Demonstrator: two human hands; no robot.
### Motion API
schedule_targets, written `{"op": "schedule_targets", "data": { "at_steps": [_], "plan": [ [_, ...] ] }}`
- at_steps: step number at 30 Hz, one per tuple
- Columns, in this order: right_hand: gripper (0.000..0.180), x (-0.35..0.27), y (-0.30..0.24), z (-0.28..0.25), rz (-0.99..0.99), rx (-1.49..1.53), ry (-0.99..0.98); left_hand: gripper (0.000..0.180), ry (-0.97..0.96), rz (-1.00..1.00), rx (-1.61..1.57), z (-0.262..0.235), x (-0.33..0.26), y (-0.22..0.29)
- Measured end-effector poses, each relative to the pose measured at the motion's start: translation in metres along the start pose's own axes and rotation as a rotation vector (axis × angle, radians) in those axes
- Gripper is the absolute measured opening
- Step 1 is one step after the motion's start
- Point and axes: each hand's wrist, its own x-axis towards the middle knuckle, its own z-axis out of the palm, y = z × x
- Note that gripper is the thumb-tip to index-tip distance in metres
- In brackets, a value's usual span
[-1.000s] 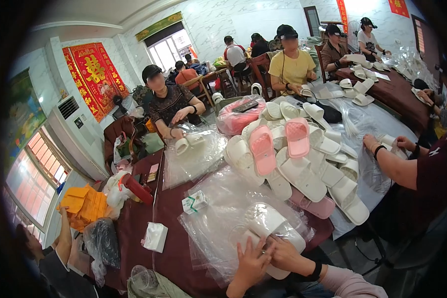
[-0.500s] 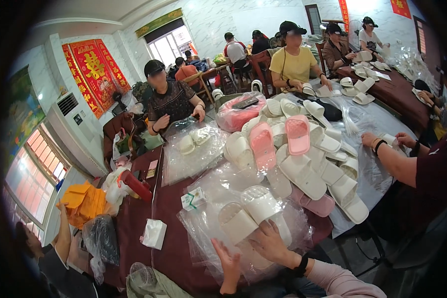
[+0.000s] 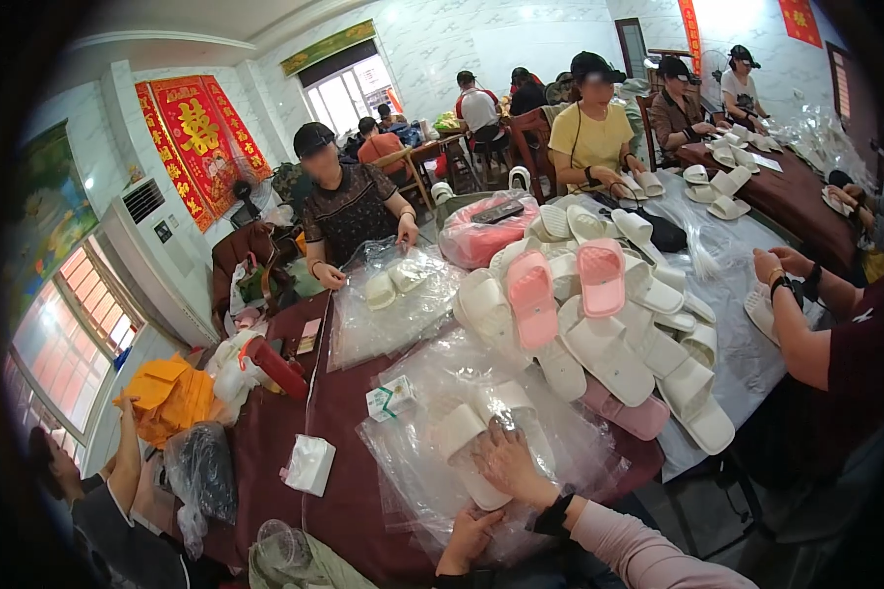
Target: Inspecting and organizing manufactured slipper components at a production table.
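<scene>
The right hand (image 3: 511,463) covers part of the white slippers (image 3: 462,429), so I can't see all of them. I can't tell if both lie on top of the clear bags (image 3: 413,471) or partly inside one. Some fingers of the left hand (image 3: 469,535) are out of sight, and its arm is cut off at the bottom edge. The pink sleeve (image 3: 624,538) gets cut off there too, and so does the green bag (image 3: 314,569). White slippers hide some of the dull pink slipper (image 3: 631,412). The dark red shirt (image 3: 859,339) has no head showing. Something black sits in a plastic bag (image 3: 192,510), but I can't tell what.
</scene>
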Motion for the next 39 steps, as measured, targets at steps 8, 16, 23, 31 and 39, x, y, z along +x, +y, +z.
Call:
{"op": "schedule_targets", "data": {
  "at_steps": [8,16,23,31,39],
  "plan": [
    [0.049,-0.068,0.0,-0.045,-0.179,0.064,-0.052,0.04,0.067,0.041,-0.084,0.001,-0.002,0.0],
    [0.047,-0.133,0.033,-0.111,-0.055,0.264,0.269,0.039,0.184,-0.007,-0.237,0.007,-0.005,0.005],
    [0.034,-0.088,0.053,-0.12,-0.218,-0.228,0.102,0.028,-0.048,0.045,0.122,-0.024,0.002,0.004],
    [0.022,-0.066,0.02,-0.113,-0.041,0.139,0.229,0.025,0.121,-0.323,0.066,0.032,-0.004,0.039],
    [0.024,-0.084,0.016,-0.112,0.31,0.645,0.199,0.011,0.288,-0.331,-0.199,0.012,0.012,0.033]
  ]
}}
